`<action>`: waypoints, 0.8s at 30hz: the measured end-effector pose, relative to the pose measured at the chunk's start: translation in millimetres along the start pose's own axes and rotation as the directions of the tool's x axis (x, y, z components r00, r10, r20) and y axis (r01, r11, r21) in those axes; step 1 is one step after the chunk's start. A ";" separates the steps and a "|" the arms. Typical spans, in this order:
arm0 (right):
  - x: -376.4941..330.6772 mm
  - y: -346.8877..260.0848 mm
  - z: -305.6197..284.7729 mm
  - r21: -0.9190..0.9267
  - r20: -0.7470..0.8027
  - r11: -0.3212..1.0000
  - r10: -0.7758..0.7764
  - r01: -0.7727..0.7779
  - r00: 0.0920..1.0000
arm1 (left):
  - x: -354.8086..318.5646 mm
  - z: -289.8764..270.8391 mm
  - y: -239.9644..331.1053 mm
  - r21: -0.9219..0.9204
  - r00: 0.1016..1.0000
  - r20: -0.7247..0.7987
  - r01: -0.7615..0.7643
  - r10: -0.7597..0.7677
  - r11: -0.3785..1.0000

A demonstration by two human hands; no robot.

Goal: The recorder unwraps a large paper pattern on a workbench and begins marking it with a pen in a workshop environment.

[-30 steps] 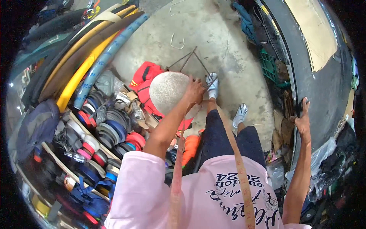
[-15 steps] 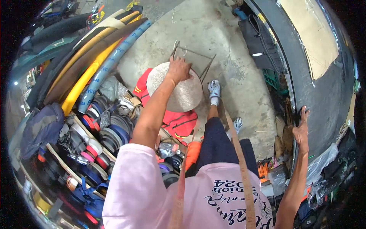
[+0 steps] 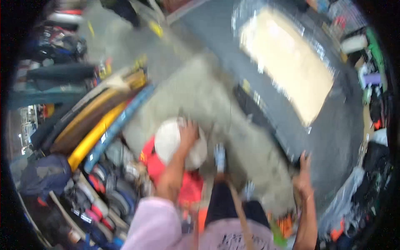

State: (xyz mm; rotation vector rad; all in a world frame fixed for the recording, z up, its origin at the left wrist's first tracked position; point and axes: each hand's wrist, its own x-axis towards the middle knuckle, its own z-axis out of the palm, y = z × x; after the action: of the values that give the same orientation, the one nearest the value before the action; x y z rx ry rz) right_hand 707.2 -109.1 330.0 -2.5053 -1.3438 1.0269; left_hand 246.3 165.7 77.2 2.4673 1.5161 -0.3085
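Observation:
Blurred by motion, my left hand (image 3: 189, 134) rests on the far right part of a round, pale stool seat (image 3: 166, 143), its fingers spread toward the rim. Whether the fingertips hook under that rim does not show. A red bag or cloth (image 3: 189, 185) lies under and beside the seat. At my right, my right hand (image 3: 304, 175) touches the near left edge of a large dark table (image 3: 333, 137), fingers extended and nothing held. A big tan sheet (image 3: 287, 62) lies on this table. A measuring tape (image 3: 241, 208) hangs down my front.
Long rolls of material, among them a yellow roll (image 3: 98, 135) and a blue roll (image 3: 118, 129), lie at the left. Nearer are several spools of strap (image 3: 118, 200) in wooden racks. Concrete floor (image 3: 246, 141) runs between stool and table. Clear plastic (image 3: 343, 200) hangs at the table's right.
The view has swung upward and to the right, so stool, hands and table sit lower in it and more of the table shows. Both hands keep their places on stool and table.

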 end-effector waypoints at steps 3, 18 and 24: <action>0.0 44.0 23.1 -0.102 -0.045 0.994 -0.049 0.044 0.998 | -37.1 19.9 36.2 0.024 0.946 0.325 0.012 -0.019 1.000; 4.2 6.1 5.9 -0.192 0.097 0.944 0.289 -0.267 0.952 | -256.8 70.1 39.2 -0.643 0.788 0.062 -0.439 0.613 0.628; 14.6 26.6 21.1 -0.289 0.099 0.908 0.345 -0.305 0.933 | -213.3 -34.8 35.4 -0.537 0.913 0.408 0.216 0.026 0.815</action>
State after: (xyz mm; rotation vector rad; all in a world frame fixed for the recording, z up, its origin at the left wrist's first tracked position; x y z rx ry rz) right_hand 718.2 -118.1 295.9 -2.9901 -1.1945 1.1831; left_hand 185.5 -19.9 176.3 1.7286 1.3124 -0.2939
